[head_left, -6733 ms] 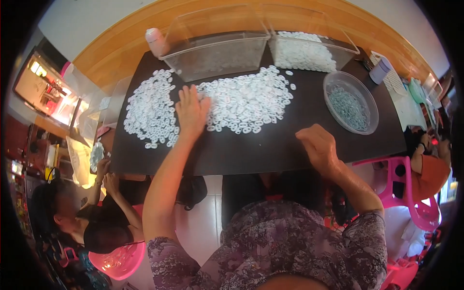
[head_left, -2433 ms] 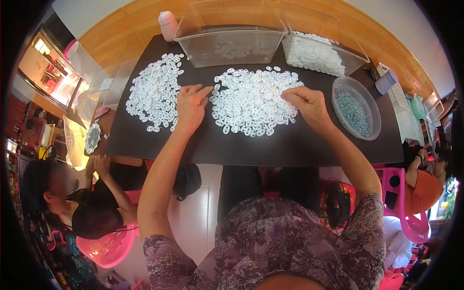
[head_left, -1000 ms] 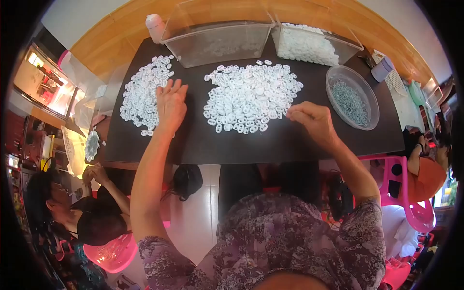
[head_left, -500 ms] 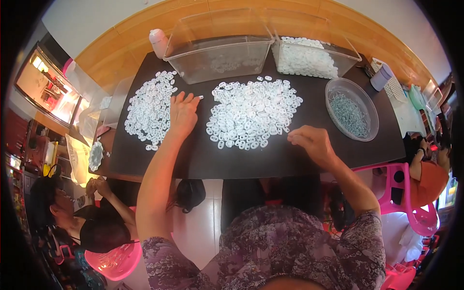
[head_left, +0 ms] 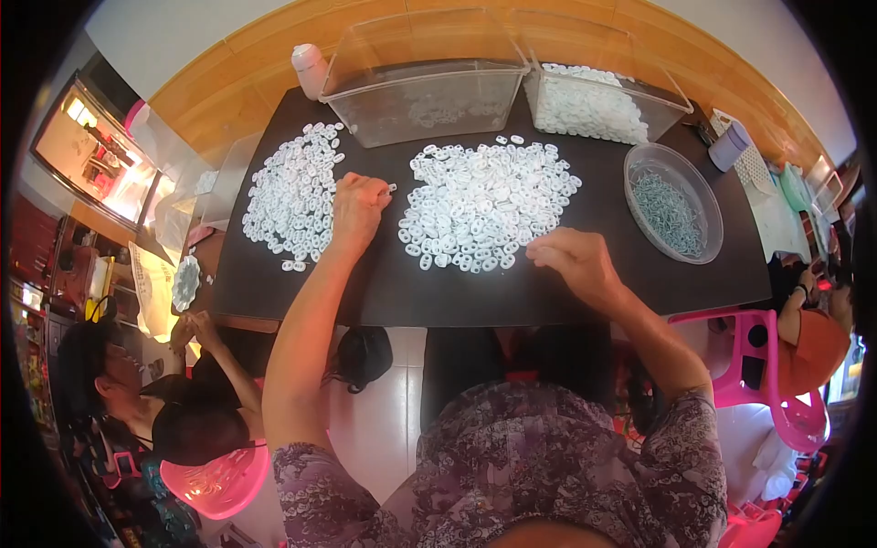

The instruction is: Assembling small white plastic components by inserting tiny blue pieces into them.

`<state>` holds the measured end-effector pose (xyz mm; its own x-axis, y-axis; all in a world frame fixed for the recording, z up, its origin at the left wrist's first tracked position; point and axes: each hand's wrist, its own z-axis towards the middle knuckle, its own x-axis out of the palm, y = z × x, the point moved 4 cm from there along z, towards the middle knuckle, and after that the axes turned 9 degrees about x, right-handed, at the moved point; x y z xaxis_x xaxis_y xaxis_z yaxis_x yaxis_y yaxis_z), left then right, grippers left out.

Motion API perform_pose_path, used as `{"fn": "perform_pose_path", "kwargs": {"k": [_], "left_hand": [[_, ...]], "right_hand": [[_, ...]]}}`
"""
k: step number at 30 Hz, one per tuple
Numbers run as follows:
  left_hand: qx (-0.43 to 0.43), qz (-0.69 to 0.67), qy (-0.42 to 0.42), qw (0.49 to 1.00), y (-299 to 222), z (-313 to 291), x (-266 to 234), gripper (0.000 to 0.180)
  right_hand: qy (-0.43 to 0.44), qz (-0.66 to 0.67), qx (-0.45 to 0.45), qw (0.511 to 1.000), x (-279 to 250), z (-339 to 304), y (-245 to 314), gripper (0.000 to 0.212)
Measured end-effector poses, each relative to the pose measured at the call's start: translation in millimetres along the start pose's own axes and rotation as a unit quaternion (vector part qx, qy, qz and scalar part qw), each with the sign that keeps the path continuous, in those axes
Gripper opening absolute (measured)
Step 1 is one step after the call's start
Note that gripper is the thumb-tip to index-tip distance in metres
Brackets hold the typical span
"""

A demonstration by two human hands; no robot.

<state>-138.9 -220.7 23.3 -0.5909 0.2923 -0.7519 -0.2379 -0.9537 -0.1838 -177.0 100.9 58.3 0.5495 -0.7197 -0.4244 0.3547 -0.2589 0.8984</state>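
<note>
On the dark table lie two piles of small white oval pieces with two holes each, a left pile [head_left: 290, 196] and a larger middle pile [head_left: 489, 201]. My left hand [head_left: 359, 215] is between them, at the left pile's right edge, with its fingers curled in. A white oval piece [head_left: 393, 187] shows at its fingertips. At the lower right edge of the middle pile, my right hand [head_left: 580, 263] has its fingers pinched together; what they hold, if anything, is hidden.
A round clear tub [head_left: 714, 247] of small metal screw-like parts stands at the right. Behind the piles are a large clear bin [head_left: 416, 82] and another bin [head_left: 671, 110] with white pieces. A pink bottle [head_left: 309, 71] and a greyish cup [head_left: 728, 146] flank them. People sit at both sides.
My left hand's spread fingers have curled in, the white piece staying at their tips. My right hand has moved left, closer to the middle pile. The whole view has shifted slightly.
</note>
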Motion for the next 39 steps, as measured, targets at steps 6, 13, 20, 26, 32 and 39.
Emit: {"fn": "perform_pose_path", "kwargs": {"k": [6, 13, 20, 26, 32, 39], "left_hand": [[0.024, 0.035, -0.022, 0.999, -7.3, 6.8, 0.2, 0.009], [-0.006, 0.006, -0.038, 0.999, -6.3, -3.6, 1.4, 0.012], [0.0, 0.038, -0.053, 0.998, -10.1, -6.2, 1.3, 0.013], [0.003, 0.011, -0.076, 0.997, -10.5, -6.0, -0.1, 0.012], [0.066, 0.119, -0.061, 0.989, -7.3, -5.0, -3.8, 0.008], [0.072, 0.283, -0.007, 0.956, -24.1, 1.5, -32.1, 0.008]], "right_hand": [[-0.012, -0.012, -0.025, 1.0, 27.6, 37.4, 13.4, 0.016], [-0.084, -0.261, -0.225, 0.935, 110.1, 142.9, 31.7, 0.014], [0.014, -0.419, -0.118, 0.9, 157.1, 171.8, 32.1, 0.017], [0.018, -0.405, -0.093, 0.909, 159.7, 178.6, 31.6, 0.008], [-0.007, -0.354, -0.1, 0.93, 146.1, 182.3, 29.7, 0.008], [-0.036, -0.198, -0.123, 0.972, 79.5, 144.7, 36.5, 0.016]]}}
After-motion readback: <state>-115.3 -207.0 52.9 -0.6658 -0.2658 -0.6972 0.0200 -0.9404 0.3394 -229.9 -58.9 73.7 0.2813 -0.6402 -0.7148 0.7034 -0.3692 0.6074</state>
